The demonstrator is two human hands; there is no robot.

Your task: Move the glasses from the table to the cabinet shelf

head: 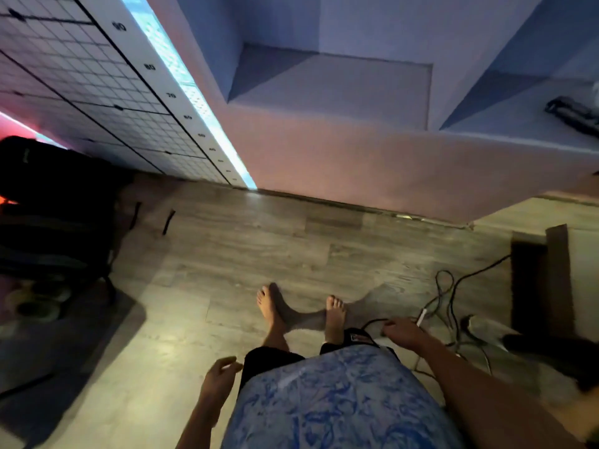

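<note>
No glasses and no table show in the head view. I stand barefoot on a wood-look floor, facing a built-in wall unit with two open recessed shelves. The middle shelf (340,89) is bare. The right shelf (505,121) carries a dark object (572,115) near its right edge. My left hand (220,377) hangs at my left side, fingers loosely curled, holding nothing. My right hand (402,332) hangs at my right side, fingers partly apart, with nothing in it.
A dark bag or chair (55,202) stands on the left over slippers (35,303). Cables (450,296) trail on the floor at the right beside a dark board (538,280). A gridded panel with height numbers (97,85) leans at upper left.
</note>
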